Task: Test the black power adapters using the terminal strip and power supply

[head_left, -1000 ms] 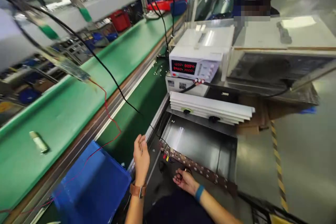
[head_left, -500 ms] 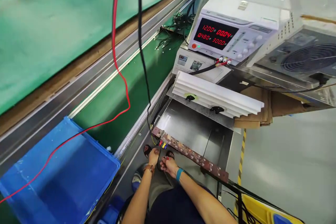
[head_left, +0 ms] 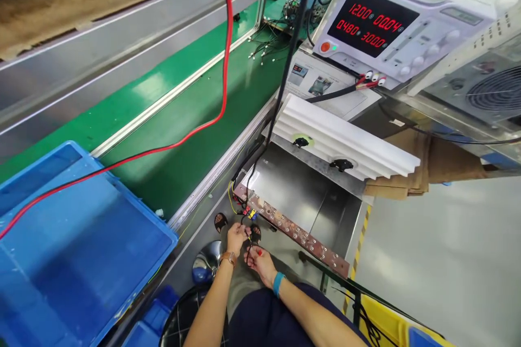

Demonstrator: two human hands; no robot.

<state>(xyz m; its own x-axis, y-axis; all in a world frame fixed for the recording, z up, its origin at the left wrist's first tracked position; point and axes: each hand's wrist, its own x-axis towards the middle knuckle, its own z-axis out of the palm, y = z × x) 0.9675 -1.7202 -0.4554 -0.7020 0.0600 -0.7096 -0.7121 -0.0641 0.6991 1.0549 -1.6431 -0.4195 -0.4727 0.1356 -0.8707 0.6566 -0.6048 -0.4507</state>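
Note:
My left hand (head_left: pixel 236 238) is closed with its fingertips pinched on a thin black cable (head_left: pixel 249 239) low over my lap. Just to the right and nearer to me, my right hand (head_left: pixel 262 267) is closed on the same cable, which loops between the two hands. Something small and red shows at the right fingertips, too small to name. Beyond the hands, red, yellow and blue connectors (head_left: pixel 250 213) sit by the near left end of a brown terminal strip (head_left: pixel 295 227) studded with metal contacts.
A power supply (head_left: pixel 374 21) with red digits stands at the upper right, behind a white ridged block (head_left: pixel 345 138) with black knobs. A blue bin (head_left: pixel 81 238) lies to the left. Red wire (head_left: pixel 163 149) and black wire (head_left: pixel 291 49) hang across the view. A yellow bin (head_left: pixel 382 317) is lower right.
The view has shifted, so the bench edge and power supply look larger. My hands stay close together, with the right one slightly lower; more of the cable loop shows between them.

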